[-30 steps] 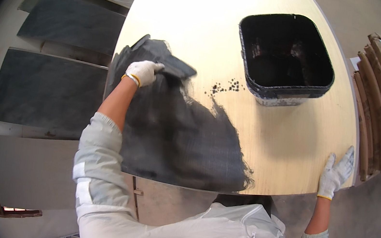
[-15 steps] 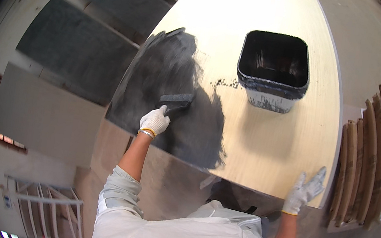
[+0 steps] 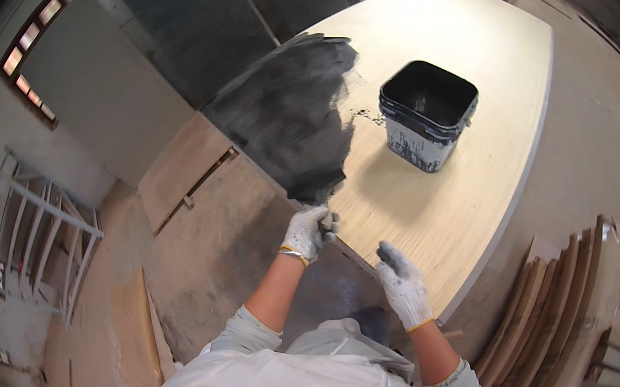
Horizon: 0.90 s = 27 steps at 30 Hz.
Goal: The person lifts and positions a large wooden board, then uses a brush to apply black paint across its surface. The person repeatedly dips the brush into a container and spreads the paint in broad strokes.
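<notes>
My left hand (image 3: 311, 232), in a white knit glove with dark stains, is closed at the near edge of a pale wood-grained board (image 3: 433, 219). It grips a wide paint brush (image 3: 315, 186), whose dark head blends into the black coating (image 3: 282, 106) on the board's left part. My right hand (image 3: 401, 287), gloved too with blackened fingertips, is held with fingers stretched out by the board's near edge, holding nothing. Whether it touches the edge I cannot tell. Beyond the hands, a square bucket (image 3: 416, 141), black inside and smeared outside, stands on the bare wood.
Brown flat panels or cartons (image 3: 538, 320) lean in a row on the right. Dark coated boards (image 3: 185, 10) lie at the far left, beside a plain grey board (image 3: 103, 85). A pale metal rack (image 3: 42, 235) stands at lower left. Black spatters (image 3: 368, 115) dot the wood near the bucket.
My left hand has brought the brush from the middle of the black area to the near edge. My right hand has moved left from the board's right corner. The view has turned.
</notes>
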### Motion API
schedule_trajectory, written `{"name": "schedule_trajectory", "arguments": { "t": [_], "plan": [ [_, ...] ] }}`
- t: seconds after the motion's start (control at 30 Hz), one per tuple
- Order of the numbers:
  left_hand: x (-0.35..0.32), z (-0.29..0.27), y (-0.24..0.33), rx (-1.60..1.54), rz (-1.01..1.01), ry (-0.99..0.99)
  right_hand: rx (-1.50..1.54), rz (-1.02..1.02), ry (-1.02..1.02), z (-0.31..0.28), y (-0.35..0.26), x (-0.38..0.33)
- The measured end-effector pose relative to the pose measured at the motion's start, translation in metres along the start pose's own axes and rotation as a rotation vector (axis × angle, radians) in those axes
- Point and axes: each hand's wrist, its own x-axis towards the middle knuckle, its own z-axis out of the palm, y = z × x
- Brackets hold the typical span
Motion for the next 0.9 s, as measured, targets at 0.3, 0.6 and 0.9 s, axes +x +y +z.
{"name": "schedule_trajectory", "arguments": {
  "t": [0.3,0.6,0.9],
  "plan": [
    [-0.026,0.094,-0.097,-0.38,0.022,-0.086,-0.681,-0.011,-0.258,-0.054,-0.048,0.046],
    [-0.066,0.202,-0.136,-0.346,0.197,0.282,-1.173,-0.085,-0.507,-0.074,-0.091,0.078],
    [-0.075,0.239,-0.077,0.014,0.441,0.461,-0.863,-0.9,-0.39,-0.107,-0.198,0.126]
  ]
}}
